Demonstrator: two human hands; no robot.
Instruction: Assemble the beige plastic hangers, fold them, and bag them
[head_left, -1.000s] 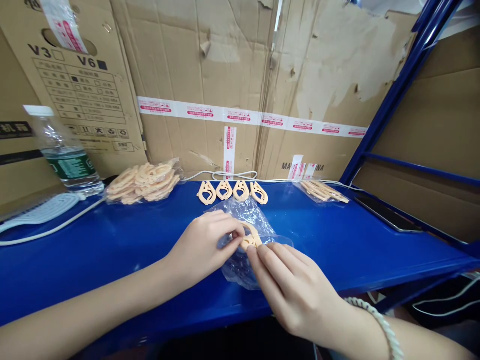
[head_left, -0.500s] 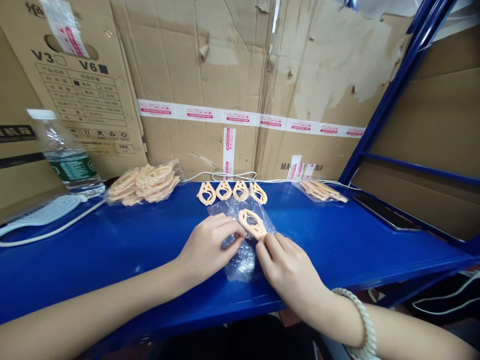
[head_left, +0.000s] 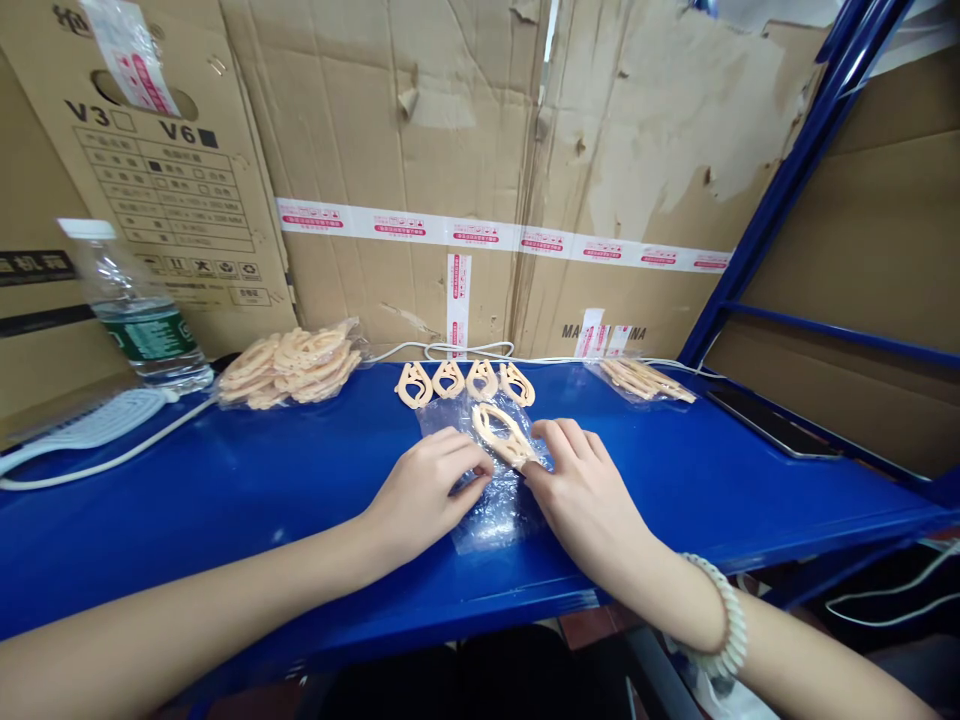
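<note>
A peach-coloured plastic folding hanger [head_left: 491, 425] lies tilted over a clear plastic bag [head_left: 487, 525] in the middle of the blue table. My right hand [head_left: 589, 490] is at the hanger's near end, its thumb against it and the other fingers curved beside it. My left hand [head_left: 431, 485] is closed in a pinch at the bag, left of the hanger, with the fingertips close together. Behind the bag, several matching hangers stand out in a row, among them a leftmost hanger [head_left: 414, 385] and a rightmost hanger [head_left: 517, 384].
Bagged hangers [head_left: 289, 368] are heaped at the left, near a water bottle [head_left: 150, 330] and a white corded object [head_left: 97, 425]. At the right lie a flatter bagged stack [head_left: 646, 381] and a dark phone [head_left: 772, 425]. Cardboard [head_left: 390, 130] walls the back; a blue post [head_left: 787, 180] rises right.
The hanger has turned slightly, its far end moving up and left. My right hand's fingers have lifted and spread from the thumb. My left hand has barely moved.
</note>
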